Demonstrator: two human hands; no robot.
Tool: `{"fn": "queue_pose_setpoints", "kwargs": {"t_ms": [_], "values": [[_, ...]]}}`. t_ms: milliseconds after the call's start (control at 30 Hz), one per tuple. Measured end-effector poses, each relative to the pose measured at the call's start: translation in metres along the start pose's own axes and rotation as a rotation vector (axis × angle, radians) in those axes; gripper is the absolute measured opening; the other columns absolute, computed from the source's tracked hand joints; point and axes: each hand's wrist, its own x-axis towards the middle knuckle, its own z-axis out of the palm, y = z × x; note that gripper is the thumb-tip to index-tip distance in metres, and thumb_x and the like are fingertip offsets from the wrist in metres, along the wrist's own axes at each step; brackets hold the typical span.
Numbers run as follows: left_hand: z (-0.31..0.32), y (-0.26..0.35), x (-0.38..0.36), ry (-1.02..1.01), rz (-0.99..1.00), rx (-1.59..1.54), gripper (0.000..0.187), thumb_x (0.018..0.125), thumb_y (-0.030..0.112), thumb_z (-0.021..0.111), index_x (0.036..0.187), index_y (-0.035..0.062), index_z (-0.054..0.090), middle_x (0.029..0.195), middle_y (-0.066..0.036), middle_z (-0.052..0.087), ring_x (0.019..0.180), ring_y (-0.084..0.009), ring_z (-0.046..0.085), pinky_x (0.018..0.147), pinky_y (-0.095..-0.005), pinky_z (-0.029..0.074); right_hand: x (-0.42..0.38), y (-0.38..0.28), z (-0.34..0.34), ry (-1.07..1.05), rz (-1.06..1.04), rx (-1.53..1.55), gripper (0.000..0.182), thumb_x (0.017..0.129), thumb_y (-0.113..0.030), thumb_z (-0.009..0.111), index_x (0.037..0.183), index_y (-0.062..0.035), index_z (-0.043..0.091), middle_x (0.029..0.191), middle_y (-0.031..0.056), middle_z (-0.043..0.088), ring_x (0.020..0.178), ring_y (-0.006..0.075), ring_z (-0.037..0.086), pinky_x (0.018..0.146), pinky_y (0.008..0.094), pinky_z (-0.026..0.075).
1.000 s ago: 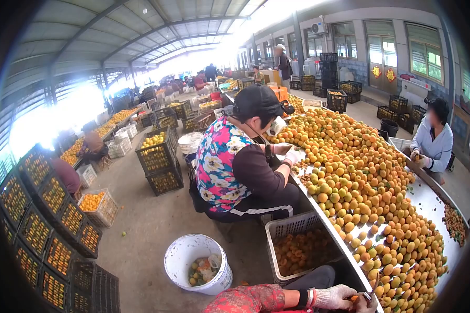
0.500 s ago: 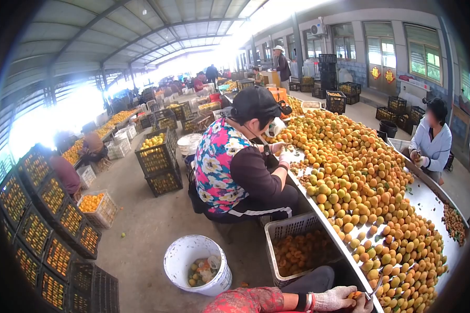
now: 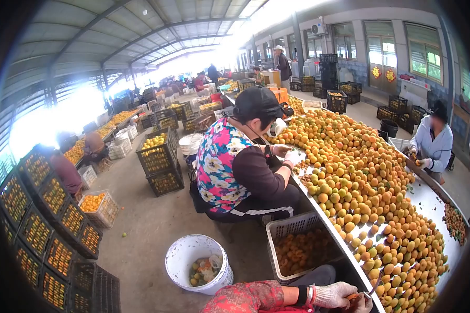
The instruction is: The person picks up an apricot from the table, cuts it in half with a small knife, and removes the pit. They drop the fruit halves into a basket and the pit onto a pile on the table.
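Note:
At the bottom, beside the metal table edge, my left hand (image 3: 335, 295) wears a white knit glove, its fingers closed around an orange fruit (image 3: 353, 297) that is mostly hidden. Close against it at the frame's lower edge is my right hand (image 3: 361, 304), its fingers closed; a thin curved metal tool (image 3: 376, 284) sticks up from it. Beyond the table edge (image 3: 344, 248) lies a large pile of yellow-orange fruit (image 3: 350, 156). A grey plastic crate (image 3: 277, 255) below holds orange fruit pieces.
A co-worker in a floral vest (image 3: 222, 161) sits just ahead along the table. A white bucket (image 3: 175, 261) with fruit stands on the floor. Black crates (image 3: 36, 229) are stacked at left. Another person (image 3: 433, 141) works across the table.
My hands have shifted slightly, and the orange fruit shows less between them. The view has moved a little. The co-worker across the table has lowered their head.

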Motion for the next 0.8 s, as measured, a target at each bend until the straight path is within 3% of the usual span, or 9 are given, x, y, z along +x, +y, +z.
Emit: {"fn": "queue_pose_setpoints", "kwargs": {"t_ms": [100, 133, 233, 367, 500, 567, 600, 700, 800], "values": [[0.013, -0.002, 0.006, 0.119, -0.110, -0.164, 0.026, 0.086, 0.015, 0.058, 0.107, 0.0006, 0.054, 0.091, -0.019, 0.061, 0.088, -0.0325, 0.061, 0.080, -0.0386, 0.047, 0.000, 0.016, 0.008, 0.177, 0.597, 0.867, 0.008, 0.089, -0.006, 0.059, 0.086, -0.0001, 0.063, 0.081, 0.0065, 0.062, 0.074, 0.0171, 0.058, 0.066, 0.0305, 0.047], [0.016, -0.002, 0.010, 0.168, -0.114, -0.146, 0.027, 0.089, 0.018, 0.058, 0.111, 0.0034, 0.054, 0.088, -0.013, 0.061, 0.078, -0.0249, 0.060, 0.070, -0.0346, 0.049, 0.003, 0.009, 0.006, 0.179, 0.605, 0.800, 0.016, 0.094, -0.008, 0.054, 0.090, 0.0033, 0.063, 0.088, 0.0084, 0.064, 0.080, 0.0170, 0.061, 0.069, 0.0302, 0.050], [0.005, 0.058, -0.005, 0.346, -0.266, -0.164, 0.044, 0.076, 0.014, 0.069, 0.117, 0.0024, 0.057, 0.096, -0.011, 0.068, 0.091, -0.0182, 0.064, 0.080, -0.0328, 0.052, 0.009, -0.013, 0.005, 0.236, 0.640, 0.776, 0.016, 0.094, -0.009, 0.055, 0.098, 0.0040, 0.064, 0.092, 0.0089, 0.064, 0.084, 0.0180, 0.062, 0.073, 0.0291, 0.051], [0.039, -0.009, 0.013, 0.291, 0.100, -0.567, 0.046, 0.080, 0.009, 0.063, 0.125, 0.0078, 0.054, 0.097, -0.008, 0.067, 0.096, -0.0177, 0.063, 0.085, -0.0322, 0.051, 0.004, 0.008, 0.005, 0.180, 0.605, 0.743, 0.017, 0.093, -0.009, 0.057, 0.106, 0.0009, 0.063, 0.094, 0.0089, 0.064, 0.084, 0.0169, 0.061, 0.071, 0.0279, 0.051], [0.029, 0.012, 0.002, 0.358, -0.110, -0.335, 0.032, 0.084, 0.008, 0.060, 0.116, 0.0096, 0.061, 0.094, -0.004, 0.066, 0.086, -0.0148, 0.063, 0.078, -0.0290, 0.053, 0.010, 0.016, -0.001, 0.203, 0.576, 0.525, 0.010, 0.094, -0.011, 0.057, 0.097, -0.0035, 0.063, 0.077, 0.0030, 0.060, 0.064, 0.0107, 0.055, 0.055, 0.0236, 0.044], [0.030, -0.004, 0.002, 0.287, -0.225, -0.662, 0.027, 0.089, 0.015, 0.058, 0.115, 0.0070, 0.057, 0.089, -0.005, 0.061, 0.077, -0.0140, 0.058, 0.065, -0.0280, 0.049, 0.014, 0.035, -0.009, 0.250, 0.533, 0.500, 0.008, 0.094, -0.012, 0.058, 0.091, -0.0053, 0.061, 0.067, -0.0009, 0.055, 0.053, 0.0076, 0.048, 0.047, 0.0216, 0.039], [0.031, -0.010, 0.003, 0.247, -0.283, -0.827, 0.026, 0.092, 0.019, 0.057, 0.114, 0.0057, 0.055, 0.086, -0.005, 0.058, 0.072, -0.0135, 0.056, 0.059, -0.0275, 0.047, 0.027, -0.016, -0.013, 0.378, 0.585, 0.601, 0.013, 0.095, -0.015, 0.056, 0.084, -0.0083, 0.057, 0.059, -0.0036, 0.048, 0.045, 0.0059, 0.041, 0.042, 0.0206, 0.033], [0.035, -0.013, 0.004, 0.223, -0.288, -0.781, 0.023, 0.094, 0.020, 0.054, 0.114, 0.0079, 0.056, 0.086, 0.001, 0.055, 0.068, -0.0065, 0.051, 0.052, -0.0225, 0.044, 0.038, -0.023, -0.017, 0.587, 0.438, 0.583, 0.021, 0.099, -0.022, 0.052, 0.082, -0.0095, 0.055, 0.059, -0.0016, 0.049, 0.045, 0.0078, 0.043, 0.041, 0.0208, 0.033], [0.032, 0.014, 0.001, 0.316, -0.313, -0.546, 0.025, 0.086, 0.015, 0.062, 0.110, 0.0108, 0.062, 0.086, -0.002, 0.064, 0.066, -0.0087, 0.059, 0.060, -0.0248, 0.050, 0.038, -0.020, -0.011, 0.605, 0.325, 0.570, 0.018, 0.098, -0.022, 0.053, 0.090, -0.0072, 0.060, 0.060, -0.0008, 0.051, 0.047, 0.0079, 0.045, 0.041, 0.0209, 0.034]]}}
